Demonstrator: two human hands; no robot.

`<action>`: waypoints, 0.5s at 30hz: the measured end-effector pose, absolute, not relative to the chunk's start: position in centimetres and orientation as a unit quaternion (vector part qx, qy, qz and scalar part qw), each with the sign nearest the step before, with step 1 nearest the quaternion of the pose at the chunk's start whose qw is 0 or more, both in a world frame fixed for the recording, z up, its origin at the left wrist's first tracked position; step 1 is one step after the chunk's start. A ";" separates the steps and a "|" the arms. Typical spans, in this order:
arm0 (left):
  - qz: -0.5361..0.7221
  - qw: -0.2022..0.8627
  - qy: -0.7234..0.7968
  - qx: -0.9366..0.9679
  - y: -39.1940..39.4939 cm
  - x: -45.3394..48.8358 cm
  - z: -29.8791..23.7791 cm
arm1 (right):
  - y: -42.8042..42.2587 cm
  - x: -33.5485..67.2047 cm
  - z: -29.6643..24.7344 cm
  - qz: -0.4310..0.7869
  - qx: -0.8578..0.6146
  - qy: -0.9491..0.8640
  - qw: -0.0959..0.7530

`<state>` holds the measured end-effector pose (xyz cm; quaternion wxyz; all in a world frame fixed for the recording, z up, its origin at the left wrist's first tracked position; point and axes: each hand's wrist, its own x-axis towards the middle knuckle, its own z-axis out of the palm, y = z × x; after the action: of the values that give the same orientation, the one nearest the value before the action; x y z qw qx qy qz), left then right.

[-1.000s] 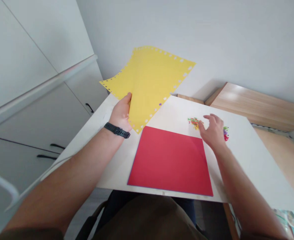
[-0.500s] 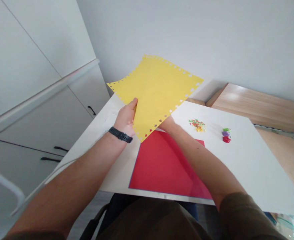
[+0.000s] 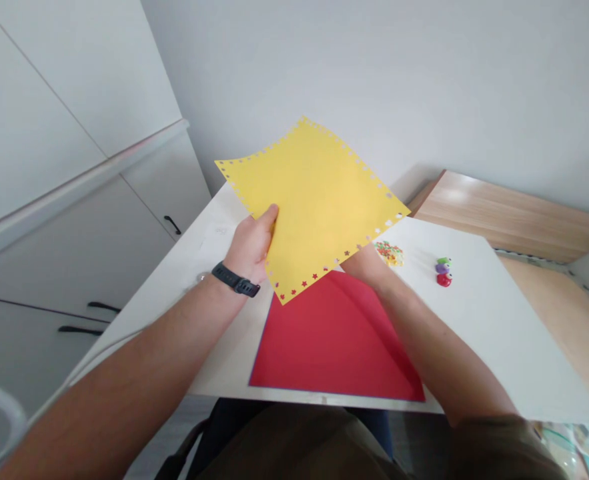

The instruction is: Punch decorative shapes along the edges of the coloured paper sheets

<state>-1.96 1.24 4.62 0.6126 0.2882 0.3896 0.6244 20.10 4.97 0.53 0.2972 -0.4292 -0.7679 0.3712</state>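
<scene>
My left hand [image 3: 250, 244] grips a yellow sheet of paper [image 3: 321, 193] by its left edge, thumb on top and fingers beneath. Small shapes, some of them stars, are punched out all along the sheet's borders. It is held up at a tilt above the table, slightly bowed. My right hand [image 3: 363, 262] reaches under the sheet's lower right edge; its fingers are hidden behind the paper. Below lies a red sheet [image 3: 331, 343] flat on the table, close to the front edge.
Right of my right hand, a pile of small coloured paper bits [image 3: 390, 253] lies on the white table [image 3: 489, 333]. Farther right sit green, purple and red small objects with eyes [image 3: 443, 272]. A wooden board [image 3: 514, 207] stands behind; white cabinets [image 3: 74, 220] flank the left.
The yellow sheet has tilted, its right corner dropping lower. My right hand has shifted right beneath it. My left hand still holds the left edge.
</scene>
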 end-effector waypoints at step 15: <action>0.601 0.531 0.430 0.414 -0.1 -0.4 3.1 | -3.1 32.5 1.0 0.540 -0.464 -0.489 0.504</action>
<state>-0.37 -0.11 3.07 0.5311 0.4141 0.4305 0.6010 32.47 -3.10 0.97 0.5043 -0.4639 -0.4889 0.5398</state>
